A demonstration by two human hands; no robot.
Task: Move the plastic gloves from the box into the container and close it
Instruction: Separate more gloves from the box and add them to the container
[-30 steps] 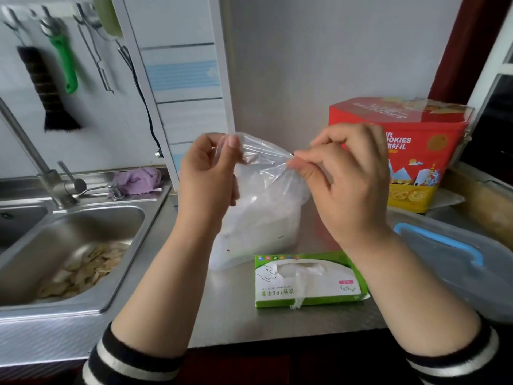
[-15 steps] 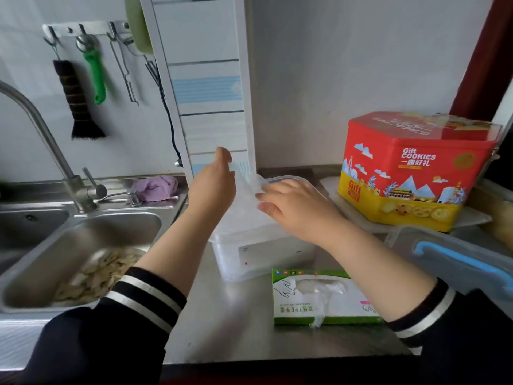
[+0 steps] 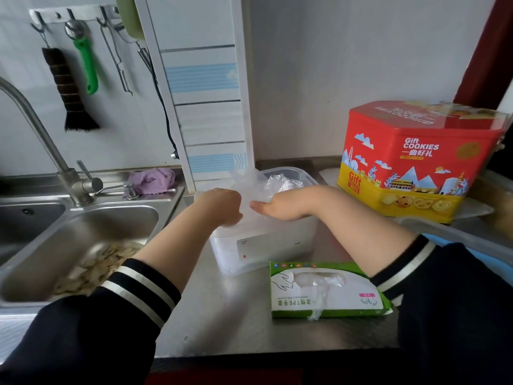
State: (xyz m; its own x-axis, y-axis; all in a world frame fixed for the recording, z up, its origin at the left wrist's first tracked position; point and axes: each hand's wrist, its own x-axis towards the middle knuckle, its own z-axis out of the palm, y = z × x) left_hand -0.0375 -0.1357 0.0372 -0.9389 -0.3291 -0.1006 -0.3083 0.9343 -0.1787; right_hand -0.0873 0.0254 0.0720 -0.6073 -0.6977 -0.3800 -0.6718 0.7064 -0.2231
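A white translucent container [image 3: 277, 245] stands open on the steel counter, with crumpled clear plastic gloves [image 3: 280, 183] bulging out of its top. My left hand [image 3: 222, 208] is curled at the container's left rim and grips the plastic film. Just to its right, my right hand [image 3: 277, 209] lies palm down on the gloves with its thumb straight. Its fingers are hidden under the film inside the container. The green and white glove box [image 3: 327, 290] lies flat in front of the container, and a glove tail hangs from its slot.
A translucent lid with a blue handle [image 3: 477, 243] lies at the right edge. A red cookie tin [image 3: 416, 162] stands behind it. On the left are the sink [image 3: 83, 232] holding scraps, the faucet [image 3: 41, 134] and a purple cloth [image 3: 152, 179].
Both hands came down from chest height, where they pinched the bundle of gloves in the air, and have pushed it into the container.
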